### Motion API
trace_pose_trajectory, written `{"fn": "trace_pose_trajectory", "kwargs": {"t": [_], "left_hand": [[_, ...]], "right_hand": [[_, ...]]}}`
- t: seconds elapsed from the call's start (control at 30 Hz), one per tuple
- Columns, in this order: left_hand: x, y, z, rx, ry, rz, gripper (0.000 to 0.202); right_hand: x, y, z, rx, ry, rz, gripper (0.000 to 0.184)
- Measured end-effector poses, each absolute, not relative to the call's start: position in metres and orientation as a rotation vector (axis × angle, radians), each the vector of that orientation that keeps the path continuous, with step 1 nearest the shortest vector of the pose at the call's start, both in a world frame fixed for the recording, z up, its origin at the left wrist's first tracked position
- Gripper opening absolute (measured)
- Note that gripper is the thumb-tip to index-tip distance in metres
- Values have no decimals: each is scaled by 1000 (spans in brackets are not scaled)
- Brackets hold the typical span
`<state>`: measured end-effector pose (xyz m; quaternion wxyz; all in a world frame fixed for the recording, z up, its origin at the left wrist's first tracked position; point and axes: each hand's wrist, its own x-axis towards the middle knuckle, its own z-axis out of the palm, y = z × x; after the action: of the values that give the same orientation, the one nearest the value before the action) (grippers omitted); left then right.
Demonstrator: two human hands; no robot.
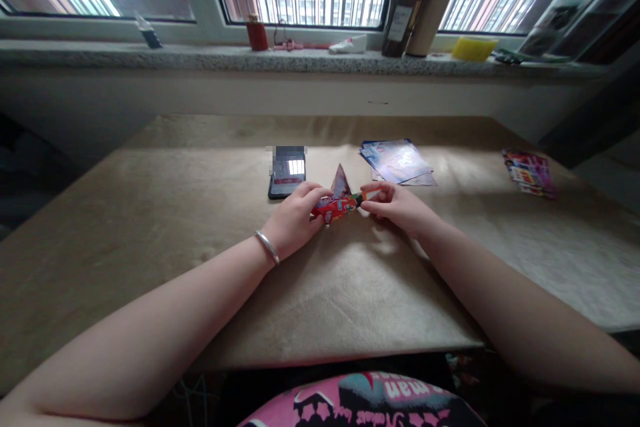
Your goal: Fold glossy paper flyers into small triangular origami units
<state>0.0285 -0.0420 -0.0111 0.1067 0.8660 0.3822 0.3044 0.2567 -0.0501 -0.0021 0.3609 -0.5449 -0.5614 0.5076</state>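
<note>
A folded piece of colourful printed paper [341, 207], mostly red along its front, lies between my hands over the middle of the table. A pointed triangular flap stands out from its far side. My left hand [300, 213], with a silver bangle on the wrist, grips the paper's left end between thumb and fingers. At the right end, the thumb and fingers of my right hand [397, 207] pinch a narrow, dark and orange-white tip. Fingers hide parts of both ends.
A phone [287, 177] lies left of the paper. Printed square sheets [397, 160] are stacked behind my right hand, and more colourful papers [529, 173] lie far right. The stone windowsill [200, 61] holds a red container [257, 35], a dark jar [400, 23] and a yellow block [474, 48].
</note>
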Motion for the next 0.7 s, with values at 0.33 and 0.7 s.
{"fn": "trace_pose_trajectory", "kwargs": {"t": [0.33,0.7], "left_hand": [[32,-46,-6,2465,1092,980,44],[35,-47,-14,1915,970,1091,61]], "right_hand": [[250,-56,5,-1508,-1640,1016,30],[252,-55,-4,-1451,-1760,942,26]]}}
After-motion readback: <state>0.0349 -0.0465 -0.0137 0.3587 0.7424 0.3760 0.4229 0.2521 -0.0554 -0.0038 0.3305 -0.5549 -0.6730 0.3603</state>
